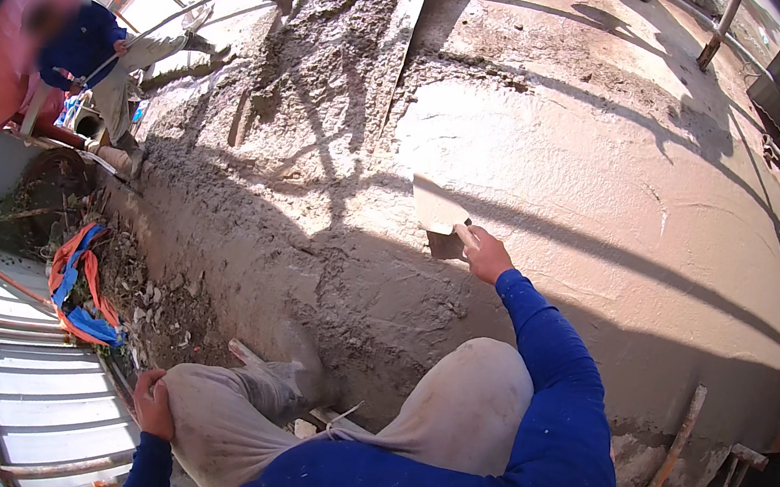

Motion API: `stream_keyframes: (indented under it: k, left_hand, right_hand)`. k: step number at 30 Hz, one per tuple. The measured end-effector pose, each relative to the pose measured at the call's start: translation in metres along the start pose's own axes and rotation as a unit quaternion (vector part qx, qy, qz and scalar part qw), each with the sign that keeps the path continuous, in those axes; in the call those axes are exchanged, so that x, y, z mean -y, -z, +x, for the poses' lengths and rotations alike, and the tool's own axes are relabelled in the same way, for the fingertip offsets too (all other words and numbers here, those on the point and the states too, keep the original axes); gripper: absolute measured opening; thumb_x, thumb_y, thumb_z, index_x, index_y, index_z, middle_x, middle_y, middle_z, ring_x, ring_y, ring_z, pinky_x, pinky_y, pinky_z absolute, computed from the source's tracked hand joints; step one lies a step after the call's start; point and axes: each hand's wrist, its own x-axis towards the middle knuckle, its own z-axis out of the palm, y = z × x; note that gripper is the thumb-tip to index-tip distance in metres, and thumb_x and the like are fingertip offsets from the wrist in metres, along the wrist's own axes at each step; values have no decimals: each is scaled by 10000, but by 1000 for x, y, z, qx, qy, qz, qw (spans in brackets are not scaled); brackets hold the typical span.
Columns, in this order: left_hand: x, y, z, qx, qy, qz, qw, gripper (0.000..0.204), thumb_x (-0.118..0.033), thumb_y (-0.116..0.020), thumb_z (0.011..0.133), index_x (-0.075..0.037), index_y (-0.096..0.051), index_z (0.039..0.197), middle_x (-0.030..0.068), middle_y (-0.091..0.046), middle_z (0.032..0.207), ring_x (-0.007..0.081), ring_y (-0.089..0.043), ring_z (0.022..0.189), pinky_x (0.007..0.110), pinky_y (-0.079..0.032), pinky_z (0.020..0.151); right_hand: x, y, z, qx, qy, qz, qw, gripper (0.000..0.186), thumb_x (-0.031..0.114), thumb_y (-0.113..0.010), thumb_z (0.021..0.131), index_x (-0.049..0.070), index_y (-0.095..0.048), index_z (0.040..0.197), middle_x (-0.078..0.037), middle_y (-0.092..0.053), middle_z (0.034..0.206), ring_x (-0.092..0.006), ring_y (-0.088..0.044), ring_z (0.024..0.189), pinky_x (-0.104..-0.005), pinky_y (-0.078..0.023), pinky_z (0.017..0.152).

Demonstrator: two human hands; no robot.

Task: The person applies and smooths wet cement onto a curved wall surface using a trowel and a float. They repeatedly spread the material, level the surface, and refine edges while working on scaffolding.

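Observation:
My right hand [488,257] is closed round the handle of a trowel [435,207] with a flat, pale blade. The blade lies at the edge between smoothed concrete [537,155] on the right and rough wet concrete [288,163] on the left. Under the blade falls a small dark shadow. My left hand [154,403] rests on my left knee, holding nothing, its fingers laid over the trouser cloth.
At the far left, a person [88,46] in a blue top grips a long-handled tool. A straight board [410,27] lies on the concrete. Orange and blue cloth [73,287] sits beside rubble, near corrugated sheeting [49,401]. A wooden stick [673,449] leans at right.

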Motion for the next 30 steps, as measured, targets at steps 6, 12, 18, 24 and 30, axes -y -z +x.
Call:
stream_keyframes:
  k: [6,12,18,24,30]
  left_hand:
    - [-24,-1,-8,-22,-11,-3,1000,250,-167,-587,957,-19,-684,1133,147,-679,1110,299,-626,1085,407,-476,983]
    - [-60,-13,2,2,-39,-16,999,227,-150,-600,953,-32,-681,1129,151,-671,1152,331,-603,1131,414,-453,1041]
    - [-81,-20,15,16,-88,-17,996,226,-128,-614,927,-42,-682,1125,146,-672,1167,340,-596,1142,422,-453,1052]
    - [-86,-24,33,31,-111,-43,992,222,-101,-634,896,-48,-683,1106,136,-675,1169,340,-601,1128,423,-465,1036]
    - [-71,-25,69,54,-136,-62,987,226,-88,-647,867,-47,-677,1087,132,-681,1148,343,-606,1111,425,-471,1014]
  right_hand:
    - [54,61,-25,168,-127,186,960,509,155,-674,946,30,-572,1428,-79,-670,924,-142,-596,712,-327,-500,626]
    - [107,141,-40,28,-58,236,970,508,172,-606,1054,23,-470,1520,-26,-585,852,-40,-449,577,-223,-367,487]
    - [170,164,-48,-148,65,222,962,549,69,-605,1018,-4,-423,1530,-33,-596,946,-72,-538,739,-232,-466,644]
    - [173,145,-32,-46,-64,373,925,401,166,-576,1047,-2,-467,1395,-49,-587,887,-110,-576,695,-256,-497,614]
    - [179,80,-63,6,-321,440,839,189,184,-590,1039,31,-565,1148,-48,-601,821,-132,-588,614,-288,-515,547]
